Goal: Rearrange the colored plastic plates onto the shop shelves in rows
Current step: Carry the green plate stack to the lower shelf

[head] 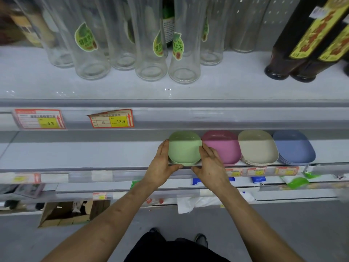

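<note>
On the middle shelf [94,154], near its front edge, a stack of green plates [184,150] is framed by both hands. The left hand [162,167] is laid with nearly straight fingers against its left side, the right hand [209,165] likewise against its right side, and both thumbs are stretched along the front rim. To the right, pink plates [222,146], beige plates [257,146] and blue plates [293,146] are lined up in one row. Glass bottles [151,44] are kept on the shelf above.
</note>
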A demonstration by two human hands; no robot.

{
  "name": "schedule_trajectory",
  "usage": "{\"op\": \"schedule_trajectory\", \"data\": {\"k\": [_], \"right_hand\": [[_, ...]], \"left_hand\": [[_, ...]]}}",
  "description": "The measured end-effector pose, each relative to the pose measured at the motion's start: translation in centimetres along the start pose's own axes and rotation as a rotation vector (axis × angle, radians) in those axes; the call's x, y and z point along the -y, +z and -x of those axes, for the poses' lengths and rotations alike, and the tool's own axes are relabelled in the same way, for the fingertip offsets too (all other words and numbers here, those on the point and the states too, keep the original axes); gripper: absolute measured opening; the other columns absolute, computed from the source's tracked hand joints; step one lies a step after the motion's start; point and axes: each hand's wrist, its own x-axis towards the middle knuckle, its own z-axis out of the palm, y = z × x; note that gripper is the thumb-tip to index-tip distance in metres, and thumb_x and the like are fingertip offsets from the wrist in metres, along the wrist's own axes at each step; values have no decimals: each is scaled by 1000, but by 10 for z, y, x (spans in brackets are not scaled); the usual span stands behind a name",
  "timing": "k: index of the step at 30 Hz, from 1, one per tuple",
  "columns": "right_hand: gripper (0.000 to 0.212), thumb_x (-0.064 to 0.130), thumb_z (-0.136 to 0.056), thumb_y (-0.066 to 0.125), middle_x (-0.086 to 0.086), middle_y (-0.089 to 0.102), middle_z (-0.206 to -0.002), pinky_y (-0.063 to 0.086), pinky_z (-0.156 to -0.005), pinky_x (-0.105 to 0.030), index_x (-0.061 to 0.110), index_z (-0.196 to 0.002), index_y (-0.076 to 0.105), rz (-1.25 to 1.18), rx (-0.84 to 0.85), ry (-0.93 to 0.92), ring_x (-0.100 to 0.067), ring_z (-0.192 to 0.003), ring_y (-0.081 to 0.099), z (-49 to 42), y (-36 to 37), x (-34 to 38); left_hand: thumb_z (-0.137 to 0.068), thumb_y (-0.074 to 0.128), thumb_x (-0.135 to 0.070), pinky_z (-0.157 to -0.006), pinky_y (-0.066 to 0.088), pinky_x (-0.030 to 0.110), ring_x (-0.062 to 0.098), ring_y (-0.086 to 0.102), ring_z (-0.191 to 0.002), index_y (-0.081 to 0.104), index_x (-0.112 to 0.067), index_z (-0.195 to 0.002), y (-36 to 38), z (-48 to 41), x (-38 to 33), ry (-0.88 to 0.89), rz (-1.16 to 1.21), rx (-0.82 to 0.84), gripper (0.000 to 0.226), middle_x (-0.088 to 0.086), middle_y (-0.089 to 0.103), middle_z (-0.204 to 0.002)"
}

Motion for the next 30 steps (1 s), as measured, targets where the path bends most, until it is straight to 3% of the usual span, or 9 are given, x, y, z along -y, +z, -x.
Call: {"op": "schedule_trajectory", "data": {"k": [5,9,12,20,24,27,30], "right_hand": [[81,30,-90,74,-7,37,-164,25,-122,-32,8,-158,36,12,10,7,-26,-147,32,2,-3,-1],[80,29,-89,74,-7,40,-162,27,-122,-33,7,-157,38,16,9,3,-26,-146,35,3,-5,1],[79,30,-90,73,-6,39,-162,27,-122,-33,8,-157,38,26,25,7,-25,-146,34,2,-5,1],[78,29,-91,71,-4,35,-165,27,-123,-33,10,-158,35,16,52,28,-24,-149,31,9,-6,6],[80,28,-92,71,-6,33,-166,25,-125,-35,10,-160,32,-19,28,18,-25,-152,28,14,-8,5],[81,29,-94,69,-6,28,-168,24,-125,-37,14,-162,28,-37,30,-34,-25,-154,24,17,-14,0],[77,32,-97,67,-5,25,-169,24,-127,-39,19,-162,29,-55,70,-132,-24,-154,22,18,-21,-3]], "left_hand": [[-80,87,-32,-108,33,15,12,41,-141,23,-21,-161,2,1,-2,-15,1,-6,104,-1,34,-160],[-81,86,-33,-103,27,0,12,41,-141,22,-20,-161,1,3,-1,-18,-14,8,104,-1,33,-160],[-81,86,-36,-107,29,7,13,41,-142,22,-21,-161,-1,4,-2,-18,-15,18,104,-2,32,-161],[-81,86,-34,-105,22,-2,11,38,-143,20,-21,-162,-1,8,-4,-36,-10,36,105,-2,32,-162],[-83,84,-37,-121,24,20,15,29,-151,15,-16,-164,-2,15,-6,-74,-26,13,108,2,24,-167],[-84,82,-40,-121,19,26,20,20,-155,12,-9,-164,-5,27,-12,-171,-71,-35,110,6,17,-170],[-86,79,-44,-124,28,34,23,26,-154,15,-9,-163,-10,44,-17,-218,-60,-117,107,8,18,-169]]}}
